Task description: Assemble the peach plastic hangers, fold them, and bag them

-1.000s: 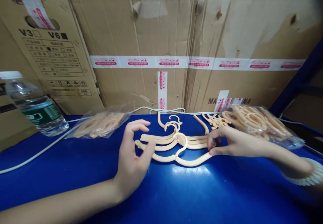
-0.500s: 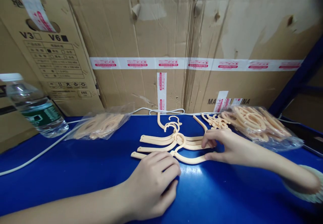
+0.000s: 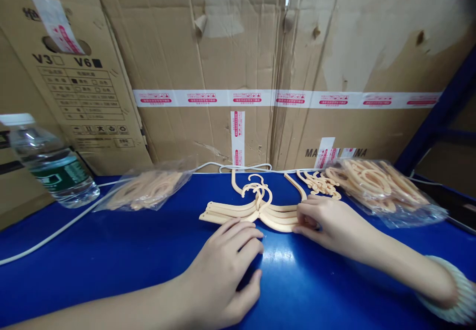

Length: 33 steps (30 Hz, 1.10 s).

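Several beige clothes hangers [image 3: 278,221] lie stacked close together on the blue table, their hooks gathered in the middle and pointing away from me. My right hand [image 3: 329,223] pinches the right ends of the hangers, thumb at the front and fingers behind; those ends are hidden. Before the left arms of the stack lies my left hand [image 3: 226,265], fingers loosely bent and thumb apart. Its fingertips reach the front hanger's edge, and nothing shows in its grasp. Behind the stack, loose beige curved pieces [image 3: 237,184] lie on the table.
Clear bags of beige pieces lie left [image 3: 148,189] and right [image 3: 379,184]. Beside the right bag is a pile of small hooks [image 3: 318,184]. A water bottle [image 3: 55,171] stands at the left, near a white cable [image 3: 55,238]. Cardboard [image 3: 208,62] walls off the back.
The front hanger has moved back against the others, so the spread hangers now form a tight stack. My right hand has shifted slightly left with it; the left hand's fingers have loosened.
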Motion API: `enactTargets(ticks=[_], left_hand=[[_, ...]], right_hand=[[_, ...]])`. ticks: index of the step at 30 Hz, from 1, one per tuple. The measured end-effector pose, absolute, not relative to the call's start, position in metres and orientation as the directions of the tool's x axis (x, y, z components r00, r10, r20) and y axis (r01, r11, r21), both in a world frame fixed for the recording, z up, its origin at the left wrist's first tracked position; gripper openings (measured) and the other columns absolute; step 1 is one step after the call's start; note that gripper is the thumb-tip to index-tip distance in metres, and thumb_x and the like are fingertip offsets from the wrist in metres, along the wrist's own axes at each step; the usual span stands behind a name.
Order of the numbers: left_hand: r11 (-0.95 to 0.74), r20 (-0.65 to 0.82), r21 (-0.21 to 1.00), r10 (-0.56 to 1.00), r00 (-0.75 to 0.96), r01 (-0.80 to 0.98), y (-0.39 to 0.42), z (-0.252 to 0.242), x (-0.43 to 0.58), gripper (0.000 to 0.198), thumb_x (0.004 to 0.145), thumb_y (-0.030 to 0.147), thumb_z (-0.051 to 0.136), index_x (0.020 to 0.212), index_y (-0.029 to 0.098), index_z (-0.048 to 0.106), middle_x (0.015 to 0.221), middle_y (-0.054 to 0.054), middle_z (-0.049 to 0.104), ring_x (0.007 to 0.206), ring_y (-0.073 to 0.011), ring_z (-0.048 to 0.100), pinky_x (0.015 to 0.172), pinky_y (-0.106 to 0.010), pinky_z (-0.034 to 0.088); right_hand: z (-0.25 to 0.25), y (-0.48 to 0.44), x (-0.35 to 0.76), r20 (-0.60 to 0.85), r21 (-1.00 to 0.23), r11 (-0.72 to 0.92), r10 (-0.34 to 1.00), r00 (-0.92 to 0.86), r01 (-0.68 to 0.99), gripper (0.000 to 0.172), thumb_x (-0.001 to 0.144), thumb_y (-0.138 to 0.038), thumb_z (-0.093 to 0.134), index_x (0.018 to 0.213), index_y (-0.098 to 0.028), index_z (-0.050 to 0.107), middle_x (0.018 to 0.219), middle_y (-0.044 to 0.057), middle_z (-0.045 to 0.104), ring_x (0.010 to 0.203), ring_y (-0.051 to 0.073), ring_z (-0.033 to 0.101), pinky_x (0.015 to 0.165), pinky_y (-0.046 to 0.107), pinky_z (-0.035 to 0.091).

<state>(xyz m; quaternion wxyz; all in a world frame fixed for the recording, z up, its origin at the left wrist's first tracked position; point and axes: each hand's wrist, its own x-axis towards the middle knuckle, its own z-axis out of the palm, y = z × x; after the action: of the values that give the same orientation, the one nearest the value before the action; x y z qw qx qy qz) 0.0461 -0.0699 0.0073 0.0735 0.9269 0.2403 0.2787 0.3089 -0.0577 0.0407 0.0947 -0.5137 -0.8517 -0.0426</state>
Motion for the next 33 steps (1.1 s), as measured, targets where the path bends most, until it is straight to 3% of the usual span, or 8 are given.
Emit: enactTargets(ticks=[4,12,18,25,33], left_hand=[[-0.871,0.510,0.257,0.490,0.706,0.419,-0.0698,0.0073,0.0458,0.022,0.080,0.016,0.057,0.102,0.020,0.059,0.120,-0.010,0.064,0.116,-0.0295,0.055,0.103,-0.048,0.042],[-0.862,0.500,0.246,0.505,0.704,0.444,-0.0707,0.0085,0.0466,0.019,0.081,0.016,0.057,0.100,0.020,0.059,0.115,-0.009,0.066,0.106,-0.0282,0.060,0.095,-0.046,0.046],[-0.855,0.501,0.218,0.512,0.698,0.470,-0.0722,0.0063,0.0460,0.020,0.081,0.019,0.057,0.100,0.018,0.060,0.117,-0.010,0.066,0.110,-0.0300,0.060,0.097,-0.048,0.046],[-0.852,0.492,0.137,0.501,0.712,0.505,-0.0733,0.0065,0.0463,0.024,0.082,0.021,0.055,0.105,0.016,0.061,0.116,-0.014,0.067,0.109,-0.0329,0.062,0.092,-0.048,0.053],[-0.856,0.476,0.127,0.496,0.726,0.502,-0.0734,0.0059,0.0464,0.024,0.082,0.021,0.053,0.104,0.015,0.061,0.114,-0.014,0.067,0.108,-0.0329,0.063,0.090,-0.048,0.054]], right_hand=[[0.0405,-0.0553,0.3116,0.210,-0.017,0.467,0.866,-0.454,0.884,0.013,0.084,-0.020,0.066,0.073,-0.018,0.060,0.075,0.005,0.065,0.068,0.019,0.060,0.061,0.027,0.041],[0.0404,-0.0586,0.3077,0.240,0.006,0.486,0.848,-0.473,0.874,0.007,0.082,-0.015,0.064,0.077,-0.019,0.061,0.079,0.005,0.067,0.072,0.020,0.063,0.064,0.029,0.044],[0.0407,-0.0628,0.3035,0.222,0.011,0.544,0.817,-0.533,0.839,0.014,0.087,-0.014,0.060,0.074,-0.019,0.057,0.080,0.004,0.067,0.075,0.020,0.062,0.066,0.030,0.045],[0.0394,-0.0605,0.3073,0.205,0.038,0.531,0.825,-0.527,0.847,0.014,0.087,-0.009,0.055,0.077,-0.019,0.058,0.082,0.004,0.067,0.073,0.020,0.062,0.065,0.030,0.044],[0.0381,-0.0582,0.3117,0.179,0.079,0.489,0.850,-0.495,0.869,0.020,0.090,-0.008,0.046,0.079,-0.018,0.060,0.082,0.006,0.065,0.071,0.020,0.062,0.063,0.030,0.043]])
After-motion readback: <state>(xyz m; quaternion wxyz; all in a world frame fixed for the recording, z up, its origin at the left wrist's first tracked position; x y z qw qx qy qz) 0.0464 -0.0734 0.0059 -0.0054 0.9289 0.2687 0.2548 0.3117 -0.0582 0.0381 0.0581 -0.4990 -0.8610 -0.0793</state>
